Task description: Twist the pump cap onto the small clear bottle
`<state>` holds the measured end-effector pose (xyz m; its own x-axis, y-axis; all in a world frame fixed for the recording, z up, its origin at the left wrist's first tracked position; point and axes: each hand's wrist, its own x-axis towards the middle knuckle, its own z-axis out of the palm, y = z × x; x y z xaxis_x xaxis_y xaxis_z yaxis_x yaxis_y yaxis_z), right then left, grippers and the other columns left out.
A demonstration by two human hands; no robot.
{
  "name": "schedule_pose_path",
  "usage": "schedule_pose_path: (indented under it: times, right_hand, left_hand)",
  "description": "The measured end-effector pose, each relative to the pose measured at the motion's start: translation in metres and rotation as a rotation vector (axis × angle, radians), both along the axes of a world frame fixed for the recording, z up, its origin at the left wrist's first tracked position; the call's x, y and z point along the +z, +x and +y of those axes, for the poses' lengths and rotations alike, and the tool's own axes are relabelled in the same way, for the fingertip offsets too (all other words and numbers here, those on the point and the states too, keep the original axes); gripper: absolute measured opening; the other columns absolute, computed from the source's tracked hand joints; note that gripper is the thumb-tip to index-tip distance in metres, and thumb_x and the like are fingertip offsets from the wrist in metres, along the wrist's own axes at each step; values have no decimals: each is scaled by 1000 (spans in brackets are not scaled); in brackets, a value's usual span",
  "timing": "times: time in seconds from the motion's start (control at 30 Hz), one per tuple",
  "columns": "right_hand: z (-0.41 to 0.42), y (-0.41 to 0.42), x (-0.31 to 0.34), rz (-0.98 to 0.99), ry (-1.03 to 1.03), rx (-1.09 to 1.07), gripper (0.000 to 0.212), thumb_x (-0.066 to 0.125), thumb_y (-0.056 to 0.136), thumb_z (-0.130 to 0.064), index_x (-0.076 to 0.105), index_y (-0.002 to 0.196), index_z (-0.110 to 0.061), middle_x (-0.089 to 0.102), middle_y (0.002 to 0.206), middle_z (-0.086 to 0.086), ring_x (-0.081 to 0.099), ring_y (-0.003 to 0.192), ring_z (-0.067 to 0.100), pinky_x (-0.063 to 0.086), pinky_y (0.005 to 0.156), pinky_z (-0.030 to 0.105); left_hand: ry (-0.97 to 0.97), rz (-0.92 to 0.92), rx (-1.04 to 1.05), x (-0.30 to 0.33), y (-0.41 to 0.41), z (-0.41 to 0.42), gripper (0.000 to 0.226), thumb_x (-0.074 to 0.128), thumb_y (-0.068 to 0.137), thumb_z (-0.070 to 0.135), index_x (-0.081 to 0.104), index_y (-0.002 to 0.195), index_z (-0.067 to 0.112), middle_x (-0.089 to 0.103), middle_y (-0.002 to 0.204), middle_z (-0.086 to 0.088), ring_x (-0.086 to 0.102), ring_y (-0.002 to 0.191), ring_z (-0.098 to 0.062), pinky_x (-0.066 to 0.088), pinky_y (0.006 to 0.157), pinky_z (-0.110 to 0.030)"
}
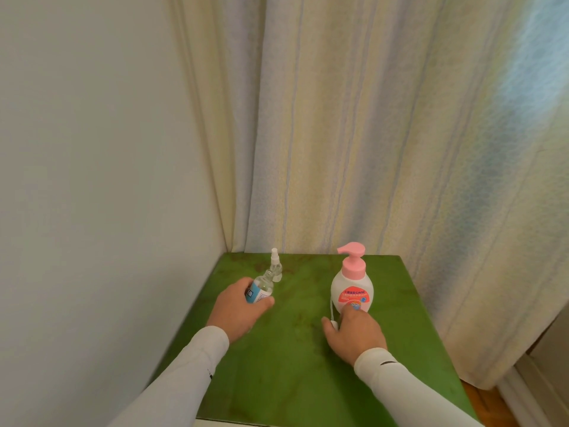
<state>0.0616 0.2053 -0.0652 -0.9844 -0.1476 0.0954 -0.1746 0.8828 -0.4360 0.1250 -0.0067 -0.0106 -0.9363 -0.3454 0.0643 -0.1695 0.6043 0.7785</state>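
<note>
My left hand (pixel 238 312) is curled around a small clear bottle with a blue-and-white label (pixel 260 291), gripping its lower body; the bottle tilts with its open neck pointing up and away, just above the green tabletop (pixel 292 365). My right hand (pixel 354 334) rests low on the tabletop with its fingers partly bent. Its fingertips touch the near face of a white pump bottle with a pink pump head (pixel 352 285), and a small white object (pixel 334 323) sits under my thumb and forefinger; I cannot tell whether I am pinching it. Just beyond the small bottle, at the far left of the tabletop, a small clear spray bottle (pixel 275 268) stands upright. Both arms wear white sleeves. A pale wall (pixel 92 180) stands left, and a striped curtain (pixel 369 134) hangs behind.
</note>
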Motion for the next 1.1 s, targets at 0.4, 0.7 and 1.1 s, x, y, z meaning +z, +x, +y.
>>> schedule_pose_path:
  times: [0.4,0.7,1.1]
  right_hand:
    - [18,-8,25,263,-113,-27,41,41,86,-46,42,54,-21,47,46,-6,43,42,8,29,41,19]
    - [32,-81,116,369,-558,-175,40,37,90,-40,36,55,-20,40,51,-3,33,47,13,29,46,26]
    - [9,-129,112,-209,-270,97,55,21,96,-48,59,107,-9,61,109,11,53,92,25,37,82,33]
  left_hand:
    - [14,5,-39,-1,-10,8,23,70,80,41,55,95,32,63,91,11,63,78,-7,47,56,-14]
    - [36,14,-177,2,-48,46,37,69,81,34,50,112,37,59,103,13,61,84,-1,46,61,-11]
    - [-44,41,-262,12,-90,70,34,68,81,26,54,111,31,61,99,11,61,88,-2,53,81,-25]
